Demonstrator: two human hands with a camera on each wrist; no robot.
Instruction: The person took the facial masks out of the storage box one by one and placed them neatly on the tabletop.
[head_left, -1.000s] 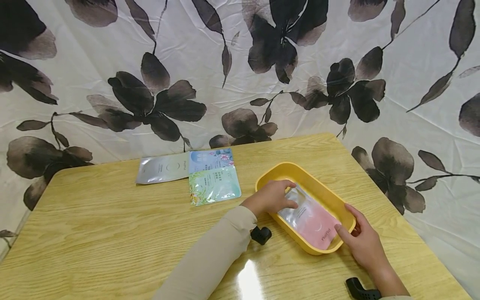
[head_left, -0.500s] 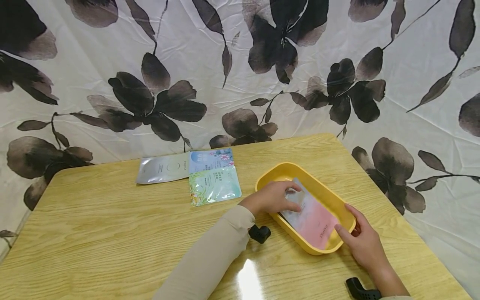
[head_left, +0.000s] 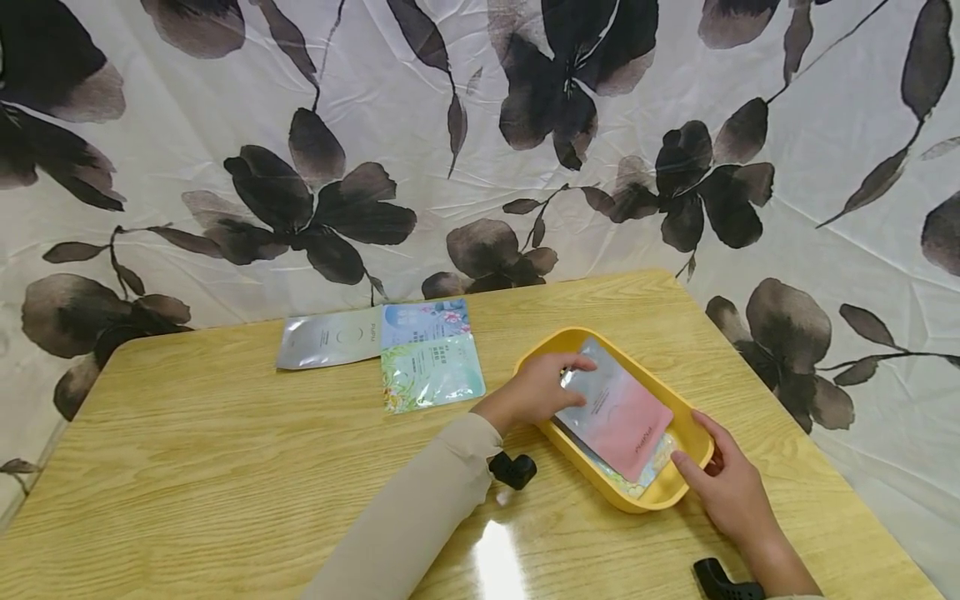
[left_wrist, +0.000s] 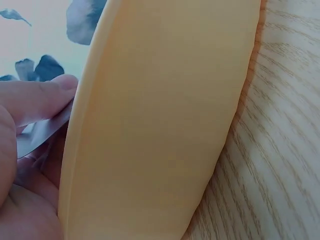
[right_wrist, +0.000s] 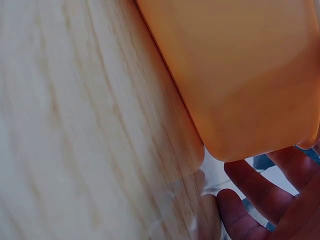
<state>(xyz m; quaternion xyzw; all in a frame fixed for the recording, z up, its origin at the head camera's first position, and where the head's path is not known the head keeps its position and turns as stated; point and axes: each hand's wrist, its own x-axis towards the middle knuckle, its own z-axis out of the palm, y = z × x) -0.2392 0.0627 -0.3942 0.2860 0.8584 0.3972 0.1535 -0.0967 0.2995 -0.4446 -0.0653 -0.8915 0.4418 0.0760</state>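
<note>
A yellow oblong container (head_left: 660, 498) stands on the table's right side. My left hand (head_left: 531, 390) reaches over its left rim and pinches the silver end of a pink-and-silver sheet mask packet (head_left: 622, 421). The packet is raised at an angle inside the container. Beneath its lower end shows another packet with a pale floral print (head_left: 663, 457); the rest of that one is hidden. In the left wrist view, thumb and fingers hold the packet's edge (left_wrist: 47, 131) beside the container wall (left_wrist: 150, 125). My right hand (head_left: 726, 479) grips the container's near right end, fingers outside, thumb at the rim.
Left of the container lie a silver packet (head_left: 326, 337), a blue floral packet (head_left: 426, 321) and a green floral packet (head_left: 435, 371), partly overlapping. Black wrist-worn pieces (head_left: 513, 471) hang by the forearms. A flower-printed cloth (head_left: 480, 167) hangs behind the wooden table (head_left: 225, 467).
My left hand has drawn the pink-and-silver packet up and slightly left, uncovering the floral packet below it. My right hand stays on the container.
</note>
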